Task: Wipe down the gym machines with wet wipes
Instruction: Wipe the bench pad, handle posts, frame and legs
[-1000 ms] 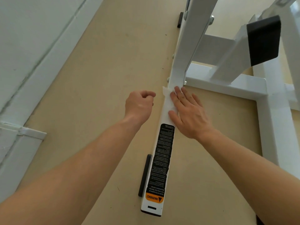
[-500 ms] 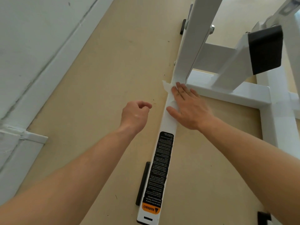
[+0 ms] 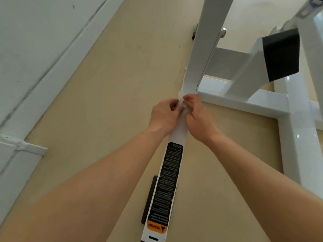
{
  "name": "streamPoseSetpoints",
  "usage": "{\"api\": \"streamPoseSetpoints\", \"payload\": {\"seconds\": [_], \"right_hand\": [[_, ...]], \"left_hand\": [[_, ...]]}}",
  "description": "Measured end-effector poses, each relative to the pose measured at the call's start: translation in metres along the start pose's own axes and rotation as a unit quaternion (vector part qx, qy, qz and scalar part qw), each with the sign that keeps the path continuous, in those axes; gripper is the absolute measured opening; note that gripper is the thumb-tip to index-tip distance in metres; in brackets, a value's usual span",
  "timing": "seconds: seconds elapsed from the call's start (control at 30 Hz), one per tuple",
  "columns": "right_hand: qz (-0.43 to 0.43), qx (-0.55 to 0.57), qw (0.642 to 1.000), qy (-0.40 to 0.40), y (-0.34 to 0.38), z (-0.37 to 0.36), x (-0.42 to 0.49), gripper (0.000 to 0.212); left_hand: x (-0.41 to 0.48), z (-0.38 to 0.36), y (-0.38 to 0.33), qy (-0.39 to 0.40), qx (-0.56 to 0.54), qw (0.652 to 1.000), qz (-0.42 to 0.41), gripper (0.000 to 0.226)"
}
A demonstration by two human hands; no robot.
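The wet wipe (image 3: 181,104) is white, thin and crumpled into a small wad, mostly hidden between the two hands. The left hand (image 3: 164,114) and right hand (image 3: 199,117) meet over the machine's white base bar (image 3: 180,131), both with curled fingers pinching the wipe. It sits right at the foot of the upright post (image 3: 204,49), above the black warning label (image 3: 167,186). The bar lies on the tan floor (image 3: 122,102).

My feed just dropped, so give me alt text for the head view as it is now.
The left hand and right hand pinch a bunched white wet wipe between their fingertips over the machine's white floor bar, just before its upright post. A black-and-orange warning label runs along the bar's near end.
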State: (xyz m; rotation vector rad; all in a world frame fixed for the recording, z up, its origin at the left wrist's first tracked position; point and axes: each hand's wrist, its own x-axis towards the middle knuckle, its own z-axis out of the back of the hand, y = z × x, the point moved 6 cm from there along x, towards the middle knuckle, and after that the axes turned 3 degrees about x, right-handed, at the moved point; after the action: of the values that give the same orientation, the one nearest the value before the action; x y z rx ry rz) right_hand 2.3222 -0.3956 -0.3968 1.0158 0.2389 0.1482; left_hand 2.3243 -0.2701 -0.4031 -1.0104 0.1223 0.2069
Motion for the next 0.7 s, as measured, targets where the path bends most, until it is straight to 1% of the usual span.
{"api": "streamPoseSetpoints", "payload": {"seconds": [0.03,0.1,0.13,0.17,0.23,0.27,0.3,0.33,0.4,0.5,0.57,0.7], "right_hand": [[-0.007,0.019,1.000,-0.019,-0.001,0.001,-0.003,0.048],[-0.006,-0.043,0.996,-0.076,-0.001,0.002,-0.008,0.040],[-0.019,-0.065,0.991,-0.112,-0.003,0.002,-0.012,0.040],[-0.052,-0.057,0.985,-0.152,-0.009,0.003,-0.016,0.044],[-0.165,0.025,0.962,-0.215,-0.025,0.003,-0.031,0.055],[-0.216,0.074,0.947,-0.225,-0.032,0.001,-0.036,0.052],[-0.253,0.117,0.934,-0.222,-0.037,-0.003,-0.039,0.044],[-0.270,0.131,0.929,-0.216,-0.039,-0.005,-0.040,0.035],[-0.262,0.101,0.935,-0.218,-0.034,-0.006,-0.037,0.022],[-0.254,0.071,0.940,-0.217,-0.028,-0.007,-0.032,0.019],[-0.257,0.061,0.941,-0.212,-0.029,-0.004,-0.030,0.018],[-0.251,0.034,0.948,-0.192,-0.028,0.001,-0.027,0.019]], "left_hand": [[0.002,-0.003,0.000,-0.001,0.004,1.000,-0.003,0.020],[0.011,-0.009,-0.001,-0.009,0.032,0.999,-0.005,0.018],[0.015,-0.012,-0.002,-0.018,0.050,0.999,-0.005,0.019],[0.020,-0.014,-0.002,-0.030,0.064,0.998,-0.003,0.020],[0.030,-0.013,-0.002,-0.052,0.074,0.996,0.007,0.022],[0.035,-0.011,-0.002,-0.060,0.082,0.995,0.009,0.023],[0.041,-0.010,-0.002,-0.065,0.093,0.993,0.014,0.023],[0.046,-0.008,-0.002,-0.068,0.099,0.993,0.017,0.023],[0.059,-0.006,-0.004,-0.076,0.089,0.993,0.018,0.021],[0.071,-0.008,-0.013,-0.096,0.050,0.994,0.023,0.016],[0.066,-0.012,-0.018,-0.105,0.033,0.994,0.015,0.021],[0.043,-0.021,-0.012,-0.100,0.065,0.992,-0.045,0.027]]}}
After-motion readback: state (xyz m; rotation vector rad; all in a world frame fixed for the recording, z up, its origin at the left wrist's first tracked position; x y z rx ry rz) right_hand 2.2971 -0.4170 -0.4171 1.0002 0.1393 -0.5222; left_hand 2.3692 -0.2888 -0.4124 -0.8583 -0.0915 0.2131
